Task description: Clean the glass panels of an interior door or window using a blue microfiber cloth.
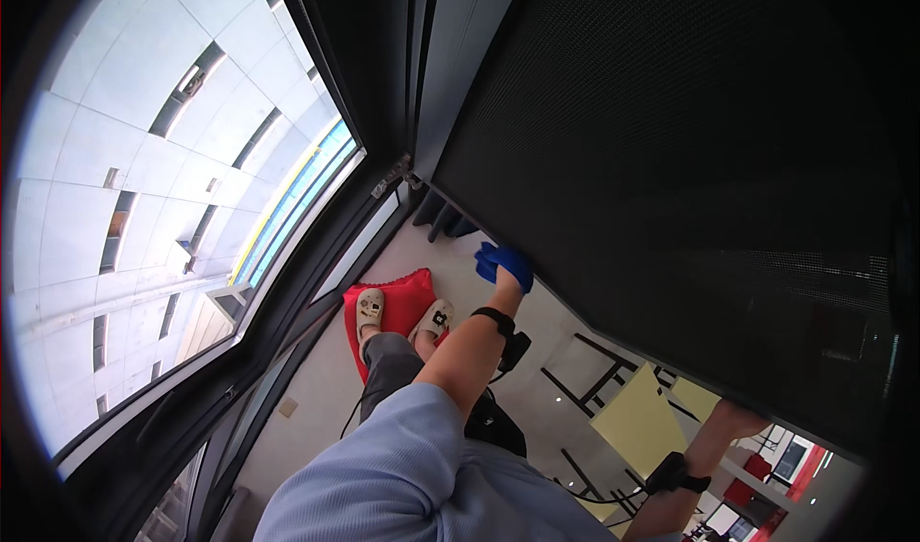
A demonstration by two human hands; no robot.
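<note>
My left hand (pixel 512 277) is at the near lower edge of a large dark mesh screen panel (pixel 647 147). A blue cloth (pixel 496 254) is in it and covers most of the fingers. At the lower right, my right hand (pixel 744 421) meets the same panel's edge, its fingers hidden by the panel. A black strapped device (pixel 513 351) sits on my left forearm, and another black device (pixel 667 472) is strapped to the right one. The panel fills the upper right of the view, and its side rail (pixel 460 60) is grey.
An open window (pixel 244 341) on the left looks onto a pale building (pixel 144 147). A metal hinge (pixel 392 177) joins the frame's corner. My feet in beige clogs (pixel 370 308) stand on a red cloth-like cover (pixel 399 294). Pale yellow tables (pixel 640 420) stand below right.
</note>
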